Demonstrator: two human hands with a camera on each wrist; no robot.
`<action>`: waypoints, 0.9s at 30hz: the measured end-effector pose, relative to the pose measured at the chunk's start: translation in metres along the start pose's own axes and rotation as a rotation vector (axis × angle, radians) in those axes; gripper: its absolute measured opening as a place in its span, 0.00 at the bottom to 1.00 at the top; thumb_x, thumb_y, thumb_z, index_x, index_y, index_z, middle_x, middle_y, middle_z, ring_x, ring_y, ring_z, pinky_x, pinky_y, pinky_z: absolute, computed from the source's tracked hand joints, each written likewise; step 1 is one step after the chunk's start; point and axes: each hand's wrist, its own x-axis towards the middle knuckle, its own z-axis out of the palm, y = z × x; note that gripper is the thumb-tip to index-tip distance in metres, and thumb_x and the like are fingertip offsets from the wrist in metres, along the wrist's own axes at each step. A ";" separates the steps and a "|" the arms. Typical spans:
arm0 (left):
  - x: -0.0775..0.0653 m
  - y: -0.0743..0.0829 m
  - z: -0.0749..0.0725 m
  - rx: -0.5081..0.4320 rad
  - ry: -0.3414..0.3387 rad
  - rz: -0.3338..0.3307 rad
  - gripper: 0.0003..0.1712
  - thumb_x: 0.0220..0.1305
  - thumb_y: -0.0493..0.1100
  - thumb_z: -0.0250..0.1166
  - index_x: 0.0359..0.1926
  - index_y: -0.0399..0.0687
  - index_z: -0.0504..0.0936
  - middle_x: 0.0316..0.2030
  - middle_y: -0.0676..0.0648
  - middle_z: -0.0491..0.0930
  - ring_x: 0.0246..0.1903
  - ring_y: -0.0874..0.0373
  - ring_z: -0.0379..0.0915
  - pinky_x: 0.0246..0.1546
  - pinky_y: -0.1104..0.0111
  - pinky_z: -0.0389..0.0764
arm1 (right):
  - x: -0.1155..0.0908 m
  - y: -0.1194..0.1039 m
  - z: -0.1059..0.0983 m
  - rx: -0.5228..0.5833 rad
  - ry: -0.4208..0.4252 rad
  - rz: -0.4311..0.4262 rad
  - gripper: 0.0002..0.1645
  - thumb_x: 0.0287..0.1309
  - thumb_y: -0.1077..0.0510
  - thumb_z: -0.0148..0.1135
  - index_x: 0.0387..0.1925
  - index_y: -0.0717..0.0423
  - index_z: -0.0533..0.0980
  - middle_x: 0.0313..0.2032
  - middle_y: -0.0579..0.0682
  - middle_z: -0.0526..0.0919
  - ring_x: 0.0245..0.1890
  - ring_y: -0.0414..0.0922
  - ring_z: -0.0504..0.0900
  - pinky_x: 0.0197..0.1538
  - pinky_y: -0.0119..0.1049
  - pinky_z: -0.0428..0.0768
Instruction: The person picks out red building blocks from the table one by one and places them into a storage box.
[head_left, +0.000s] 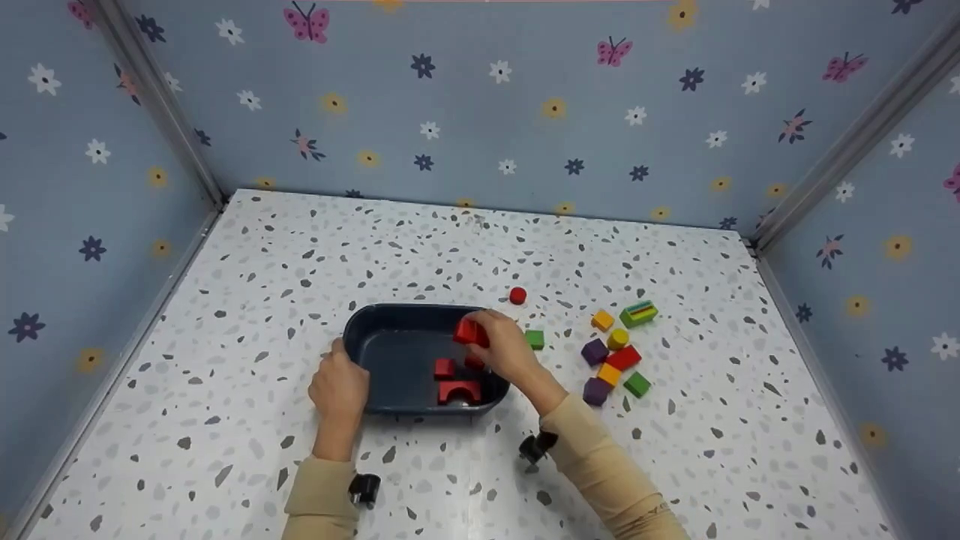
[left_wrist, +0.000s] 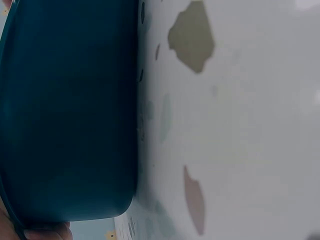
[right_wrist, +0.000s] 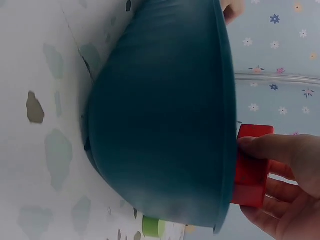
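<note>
A dark blue basin (head_left: 394, 360) sits on the speckled table, and my left hand (head_left: 339, 382) grips its left rim. In the left wrist view, fingers (left_wrist: 50, 232) curl at the rim of the basin. My right hand (head_left: 504, 345) pinches a red block (head_left: 466, 331) over the basin's right side. The right wrist view shows the thumb on one face of that red block (right_wrist: 252, 167) at rim height, with fingers behind. Inside the basin lie a small red block (head_left: 444, 367), a red arch block (head_left: 459, 391) and another red piece (head_left: 474, 361) partly hidden below the right hand.
Behind the basin's right end stands a small red piece (head_left: 517, 295). A green block (head_left: 534, 339) lies just right of the basin. Farther right is a loose group of several blocks, among them a yellow cylinder (head_left: 618, 339), a purple block (head_left: 597, 391) and a red block (head_left: 624, 358).
</note>
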 end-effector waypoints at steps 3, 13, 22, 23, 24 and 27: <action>0.000 0.000 0.000 -0.002 0.005 0.004 0.21 0.47 0.30 0.53 0.47 0.33 0.72 0.29 0.27 0.75 0.24 0.31 0.72 0.22 0.46 0.69 | 0.002 -0.002 0.005 -0.007 -0.010 0.010 0.21 0.44 0.63 0.64 0.44 0.59 0.74 0.39 0.53 0.77 0.37 0.46 0.76 0.40 0.37 0.73; 0.000 -0.001 0.001 -0.006 0.020 0.011 0.22 0.47 0.30 0.54 0.48 0.32 0.71 0.28 0.27 0.75 0.24 0.30 0.72 0.22 0.45 0.69 | 0.013 -0.004 0.020 -0.068 -0.038 0.015 0.21 0.44 0.61 0.65 0.44 0.58 0.74 0.39 0.53 0.78 0.38 0.46 0.76 0.41 0.37 0.72; -0.001 -0.001 0.000 -0.003 0.010 -0.006 0.23 0.48 0.31 0.54 0.49 0.34 0.71 0.30 0.28 0.75 0.25 0.30 0.72 0.23 0.45 0.68 | 0.020 -0.006 0.034 -0.100 -0.062 0.008 0.20 0.44 0.59 0.66 0.43 0.57 0.75 0.38 0.51 0.78 0.39 0.45 0.77 0.42 0.36 0.73; -0.001 -0.001 0.000 -0.003 0.011 -0.007 0.23 0.48 0.31 0.54 0.49 0.34 0.71 0.30 0.28 0.75 0.25 0.30 0.72 0.23 0.45 0.68 | 0.020 -0.006 0.036 -0.100 -0.065 0.008 0.20 0.44 0.59 0.66 0.43 0.57 0.75 0.38 0.51 0.78 0.39 0.45 0.77 0.42 0.36 0.73; -0.001 -0.001 0.000 -0.004 0.014 -0.008 0.23 0.48 0.31 0.55 0.49 0.34 0.71 0.30 0.28 0.75 0.25 0.30 0.72 0.23 0.45 0.68 | 0.021 -0.006 0.037 -0.101 -0.069 0.010 0.20 0.45 0.59 0.66 0.43 0.56 0.75 0.38 0.51 0.78 0.38 0.45 0.77 0.41 0.37 0.73; 0.000 0.000 0.000 -0.005 0.023 -0.005 0.23 0.47 0.31 0.55 0.49 0.34 0.71 0.29 0.28 0.75 0.24 0.30 0.72 0.22 0.45 0.68 | 0.022 -0.006 0.041 -0.107 -0.081 0.018 0.20 0.45 0.58 0.66 0.44 0.56 0.75 0.39 0.51 0.78 0.38 0.46 0.77 0.42 0.37 0.73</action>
